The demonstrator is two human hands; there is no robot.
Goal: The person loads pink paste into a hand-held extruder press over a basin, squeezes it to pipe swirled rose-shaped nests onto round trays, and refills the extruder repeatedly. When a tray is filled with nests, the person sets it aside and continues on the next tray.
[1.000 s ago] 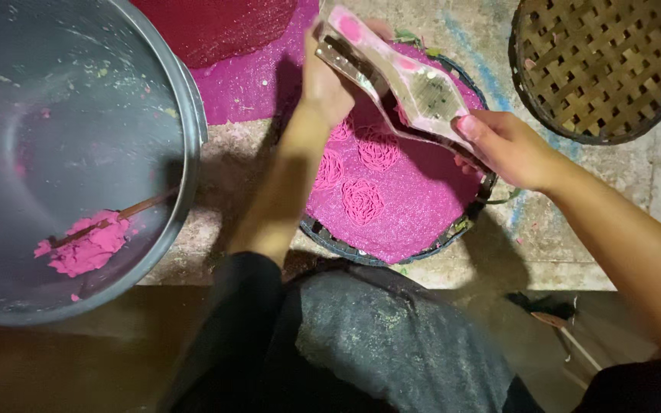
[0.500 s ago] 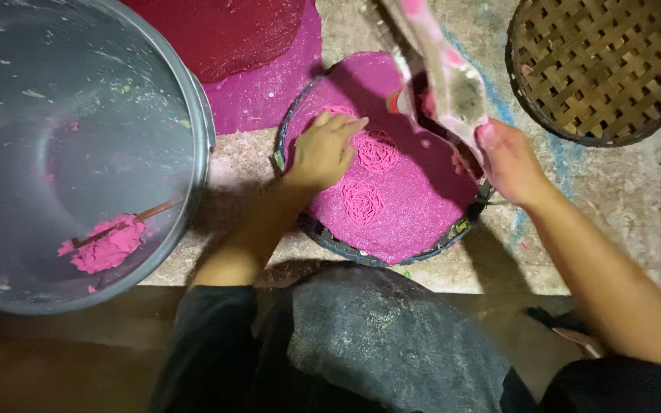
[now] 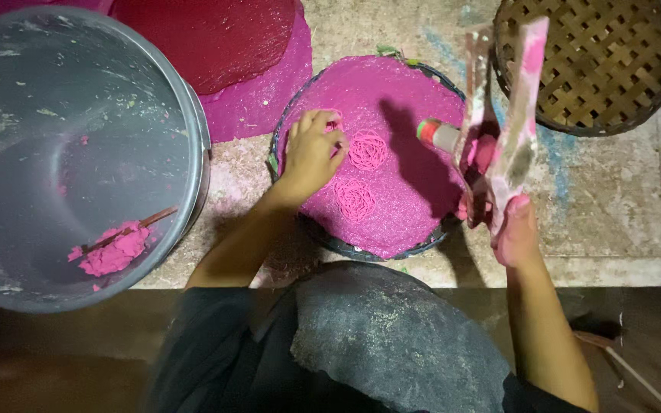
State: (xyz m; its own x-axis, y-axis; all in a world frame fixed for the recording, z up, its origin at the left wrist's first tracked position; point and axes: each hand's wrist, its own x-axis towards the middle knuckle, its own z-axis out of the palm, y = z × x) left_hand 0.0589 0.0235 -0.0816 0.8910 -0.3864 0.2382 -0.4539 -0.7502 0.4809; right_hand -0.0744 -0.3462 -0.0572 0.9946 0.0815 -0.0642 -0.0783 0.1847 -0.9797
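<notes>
Grey metal fills the left of the view: a large round grey metal basin (image 3: 78, 153) with a lump of pink dough (image 3: 112, 251) and a thin brown stick (image 3: 135, 228) at its bottom. Behind it, on the rough speckled table (image 3: 613, 222), lie flat rounds of dark red and magenta sheet (image 3: 223, 53).

In the middle sits the round tray covered in magenta strands (image 3: 392, 153), its dark rim showing at the near edge. The left hand (image 3: 311, 153) rests on the tray's left part, fingers (image 3: 329, 122) curled and pinching at the strand mat; whether anything is lifted between them cannot be told. Two small pink coiled noodle rosettes (image 3: 361, 176) lie just to the right of those fingers, one farther and one nearer, both within easy reach of the left hand.

Over the tray's right rim, the right hand (image 3: 516, 233) is closed around the lower end of a pink-smeared wooden lever press (image 3: 510, 130). Its long axis stands nearly upright in the view, tilted slightly right, and a short cylinder with a red and green band (image 3: 437, 135) points left over the tray. The tray's middle and right lie open. A round woven brown basket (image 3: 587, 61) sits beyond, top right.
</notes>
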